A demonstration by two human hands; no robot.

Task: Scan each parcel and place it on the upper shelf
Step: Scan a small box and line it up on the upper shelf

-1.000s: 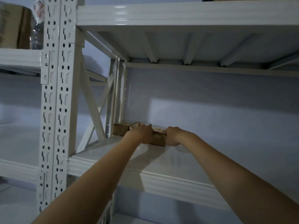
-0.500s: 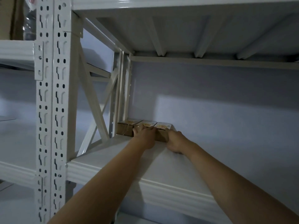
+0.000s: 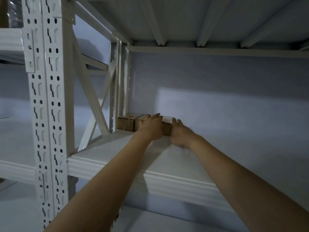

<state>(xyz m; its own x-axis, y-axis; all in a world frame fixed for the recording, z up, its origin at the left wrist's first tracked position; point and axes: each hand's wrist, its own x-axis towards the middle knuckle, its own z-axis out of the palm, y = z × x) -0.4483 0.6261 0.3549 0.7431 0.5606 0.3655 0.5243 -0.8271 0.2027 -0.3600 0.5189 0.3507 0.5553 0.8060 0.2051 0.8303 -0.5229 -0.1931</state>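
Step in hand (head view): seating the rightmost parcel [image 3: 167,127] at the end of the row, at the back left of the upper shelf [image 3: 117,158], beside two other parcels [image 3: 132,124].
Doing it well: judging from the row, sliding the parcel flush against its neighbour and square to the back wall, then easing both hands off without dragging it forward.
Left hand [image 3: 151,128]: reaching forward and up over the shelf, fingers lying fairly straight across the top of the parcels, pressing rather than gripping; grip apart.
Right hand [image 3: 179,136]: lying against the right end of the rightmost parcel, fingers extended beside it and nudging it leftward; grip apart, though slightly blurred.
Arms: both stretching up and forward from below the shelf edge, forearms converging on the parcels.
Surroundings: white perforated upright [image 3: 45,97] standing at the left.
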